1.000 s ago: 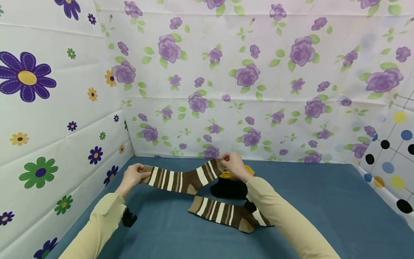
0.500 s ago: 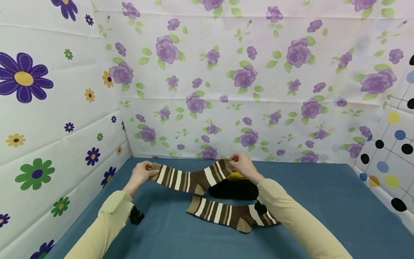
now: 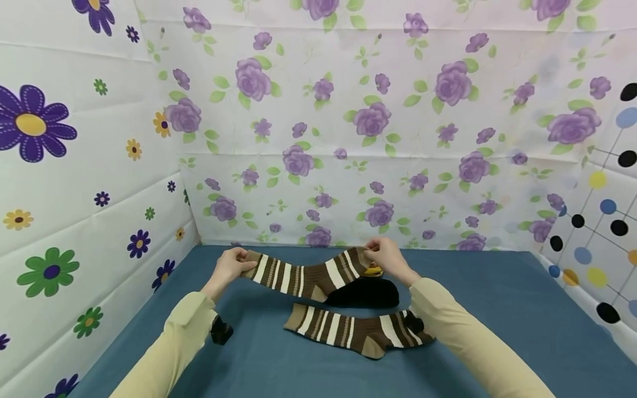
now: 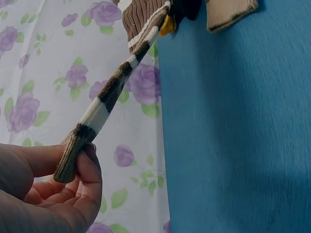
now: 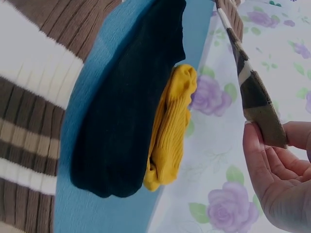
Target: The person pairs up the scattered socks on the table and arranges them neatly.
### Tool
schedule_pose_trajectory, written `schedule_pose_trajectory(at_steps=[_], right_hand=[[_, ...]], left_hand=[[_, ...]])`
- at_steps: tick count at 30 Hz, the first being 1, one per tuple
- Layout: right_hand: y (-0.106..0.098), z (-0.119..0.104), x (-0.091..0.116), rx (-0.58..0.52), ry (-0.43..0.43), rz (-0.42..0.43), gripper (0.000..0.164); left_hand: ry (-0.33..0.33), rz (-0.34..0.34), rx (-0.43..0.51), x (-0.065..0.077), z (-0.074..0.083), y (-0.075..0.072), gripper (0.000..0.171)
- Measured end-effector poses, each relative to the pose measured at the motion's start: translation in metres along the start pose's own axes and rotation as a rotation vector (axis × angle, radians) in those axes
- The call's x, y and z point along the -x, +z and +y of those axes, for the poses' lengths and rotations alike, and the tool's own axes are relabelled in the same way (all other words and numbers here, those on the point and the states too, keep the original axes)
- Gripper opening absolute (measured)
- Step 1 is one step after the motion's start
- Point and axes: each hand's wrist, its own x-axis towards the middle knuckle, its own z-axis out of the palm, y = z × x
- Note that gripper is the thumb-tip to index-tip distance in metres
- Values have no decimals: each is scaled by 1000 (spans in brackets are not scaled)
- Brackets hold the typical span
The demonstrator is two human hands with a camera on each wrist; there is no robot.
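A brown sock with white and tan stripes is stretched in the air between both hands, its tan heel hanging at the middle. My left hand pinches the tan cuff between thumb and fingers, plain in the left wrist view, where the cuff is edge-on. At the other end my right hand pinches the tan toe. Below it a matching striped sock lies flat on the table, cuff to the left, its toe end partly behind the right wrist's camera.
Behind the raised sock lie a black sock-like cloth and a folded yellow ribbed one, side by side on the blue tabletop. Floral sheets wall the table at the back and sides.
Both hands have shifted to the right with the striped sock stretched between them. More of the black cloth shows, while the yellow one is more covered. The view has turned slightly.
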Motion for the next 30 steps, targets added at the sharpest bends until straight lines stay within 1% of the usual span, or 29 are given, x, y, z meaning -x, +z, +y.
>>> schedule_pose_trajectory(at_steps=[7, 13, 16, 21, 25, 30], right_hand=[[-9, 2, 4, 9, -20, -8, 14], [-18, 6, 10, 14, -25, 1, 16], [-21, 9, 12, 16, -25, 3, 15], [-26, 11, 14, 0, -17, 8, 14], [-30, 12, 18, 1, -3, 10, 16], [-35, 15, 24, 0, -11, 22, 16]], left_hand=[[-6, -21, 35, -1, 4, 6, 22], [-16, -45, 69, 1, 6, 12, 25], [-13, -53, 75, 1, 6, 15, 26], [6, -53, 70, 2, 8, 20, 22], [27, -56, 87, 3, 10, 24, 20], [25, -66, 100, 4, 14, 27, 21]])
